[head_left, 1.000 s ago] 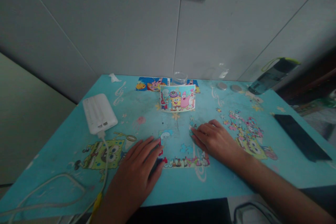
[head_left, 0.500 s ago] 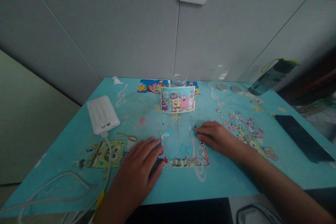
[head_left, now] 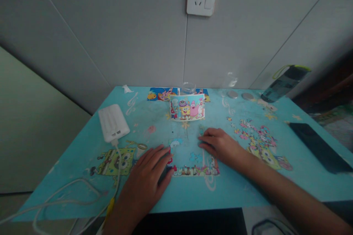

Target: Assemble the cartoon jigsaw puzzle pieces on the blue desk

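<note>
A partly joined jigsaw puzzle [head_left: 197, 171] lies on the table, with a bottom row, a left side and part of a right side showing. My left hand [head_left: 150, 172] rests flat, fingers stretched out, its tips at the puzzle's left edge. Inside the frame sit a few loose light-blue pieces [head_left: 195, 157]. My right hand [head_left: 219, 143] is at the upper right side with fingers and thumb drawn together. Whatever is under its fingertips is hidden. Just beyond them shows a small blue puzzle piece [head_left: 201, 129]. A cartoon reference picture [head_left: 188, 107] stands behind the puzzle.
Loose puzzle pieces [head_left: 259, 134] are heaped on the right, near a dark flat phone-like slab [head_left: 317, 147]. A bottle [head_left: 285, 83] and round lids [head_left: 233, 94] stand at the back. Left are a white power bank [head_left: 113, 123] and its cable [head_left: 120, 169].
My right hand has drawn slightly left and toward me, its pointing index finger now bent in with the others. My left hand stays at the puzzle's edge. The camera view has tilted slightly up.
</note>
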